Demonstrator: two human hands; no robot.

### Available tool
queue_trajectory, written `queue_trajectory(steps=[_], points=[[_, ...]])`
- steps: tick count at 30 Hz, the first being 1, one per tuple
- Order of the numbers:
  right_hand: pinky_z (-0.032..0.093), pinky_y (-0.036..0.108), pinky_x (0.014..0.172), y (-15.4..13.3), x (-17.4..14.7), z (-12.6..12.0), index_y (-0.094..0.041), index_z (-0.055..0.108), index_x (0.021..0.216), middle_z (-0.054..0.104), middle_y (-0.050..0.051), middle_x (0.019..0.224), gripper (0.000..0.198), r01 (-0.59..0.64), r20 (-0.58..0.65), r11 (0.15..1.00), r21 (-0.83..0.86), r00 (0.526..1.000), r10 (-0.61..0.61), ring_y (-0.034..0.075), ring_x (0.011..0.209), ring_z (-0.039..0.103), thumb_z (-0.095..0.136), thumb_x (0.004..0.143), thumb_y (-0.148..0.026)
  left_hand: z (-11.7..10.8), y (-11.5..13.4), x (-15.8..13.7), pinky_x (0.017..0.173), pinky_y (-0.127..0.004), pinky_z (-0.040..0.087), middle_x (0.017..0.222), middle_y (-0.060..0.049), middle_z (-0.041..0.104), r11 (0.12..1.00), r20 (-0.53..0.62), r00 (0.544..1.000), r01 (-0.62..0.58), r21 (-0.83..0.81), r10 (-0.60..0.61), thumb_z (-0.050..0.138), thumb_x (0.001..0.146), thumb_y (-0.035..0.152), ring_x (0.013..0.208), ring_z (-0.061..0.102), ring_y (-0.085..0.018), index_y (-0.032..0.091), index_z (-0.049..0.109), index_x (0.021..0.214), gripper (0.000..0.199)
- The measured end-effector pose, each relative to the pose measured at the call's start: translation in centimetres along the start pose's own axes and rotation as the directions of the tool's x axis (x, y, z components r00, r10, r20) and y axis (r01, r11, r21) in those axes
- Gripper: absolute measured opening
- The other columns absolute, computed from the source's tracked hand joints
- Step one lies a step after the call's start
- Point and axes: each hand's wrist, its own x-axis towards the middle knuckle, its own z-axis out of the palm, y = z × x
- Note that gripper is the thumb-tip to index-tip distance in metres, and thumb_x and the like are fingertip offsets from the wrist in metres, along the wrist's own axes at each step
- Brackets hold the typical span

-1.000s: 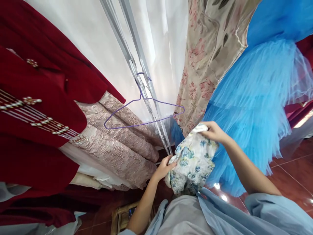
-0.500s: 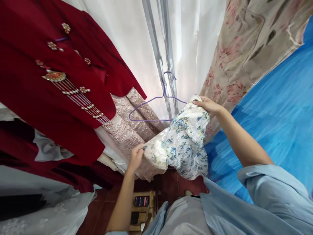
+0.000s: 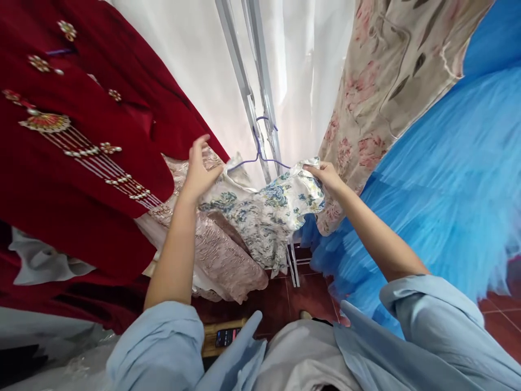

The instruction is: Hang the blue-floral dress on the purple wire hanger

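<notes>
A white blouse (image 3: 260,217) with a blue and green floral print hangs over a thin purple hanger (image 3: 259,155), whose hook sits at the metal rack posts. Between thumb and fingers, my right hand (image 3: 328,176) pinches the blouse's right shoulder. My left hand (image 3: 199,174) is raised beside the other shoulder, fingers apart and thumb stretched toward the cloth. Whether that thumb touches the fabric is hard to tell. The hanger's lower bar is hidden by the blouse.
A dark red beaded jacket (image 3: 93,179) and a pink brocade skirt (image 3: 228,260) hang at left. On the right are a beige floral garment (image 3: 358,119) and a blue tulle dress (image 3: 439,179). A phone (image 3: 227,337) lies on a wooden stool (image 3: 209,347) below.
The blouse's left side has come up over the hanger's left arm. My left hand has risen and its fingers have opened; my right hand still pinches the right shoulder.
</notes>
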Motion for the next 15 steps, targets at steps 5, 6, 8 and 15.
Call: queue_trajectory(steps=[5, 6, 8, 15], points=[[0.022, 0.025, 0.045, 1.4, 0.1, 0.1, -0.023, 0.039, 0.052, 0.03, -0.007, 0.049, 0.056, -0.011, -0.22, 0.992, -0.129, 0.975, -0.017, 0.008, 0.049, 0.025, 0.076, 0.072, -0.058, 2.8, 3.7, -5.3, 0.089, -0.032, 0.048, 0.108, -0.009, 0.07, 0.998, -0.043, 0.999, 0.029, 0.05, -0.026, 0.054, 0.097, 0.042, 0.098, 0.064, -0.02, 0.016, 0.065, 0.116, 0.034], [0.021, 0.026, 0.045, 1.1, 0.4, 0.2, -0.023, 0.038, 0.052, 0.029, -0.007, 0.049, 0.055, -0.007, -0.247, 0.988, -0.151, 0.969, -0.031, 0.009, 0.049, 0.024, 0.074, 0.074, -0.058, 2.9, 4.0, -5.9, 0.086, -0.03, 0.048, 0.099, -0.006, 0.072, 0.997, -0.039, 0.999, 0.027, 0.074, -0.024, 0.056, 0.096, 0.043, 0.092, 0.065, -0.02, 0.017, 0.068, 0.106, 0.031], [0.022, 0.026, 0.045, -0.1, 1.2, 0.6, -0.023, 0.038, 0.053, 0.029, -0.006, 0.051, 0.053, 0.031, -0.295, 0.982, -0.187, 0.952, -0.087, 0.009, 0.05, 0.026, 0.071, 0.079, -0.055, 2.6, 4.3, -6.3, 0.081, -0.028, 0.046, 0.088, -0.004, 0.071, 0.994, -0.046, 0.999, 0.01, 0.106, -0.005, 0.058, 0.094, 0.042, 0.084, 0.064, -0.019, 0.017, 0.069, 0.094, 0.028], [0.027, 0.023, 0.045, -8.1, -1.4, 4.3, -0.019, 0.054, 0.059, 0.04, -0.004, 0.052, 0.042, 0.16, 0.076, 0.971, -0.176, 0.986, -0.149, 0.009, 0.05, 0.036, 0.069, 0.086, -0.047, 1.7, -0.7, -8.0, 0.074, -0.025, 0.041, 0.074, -0.002, 0.059, 0.981, -0.132, 0.99, 0.082, 0.176, -0.059, 0.051, 0.097, 0.042, 0.074, 0.054, -0.016, 0.017, 0.061, 0.082, 0.031]])
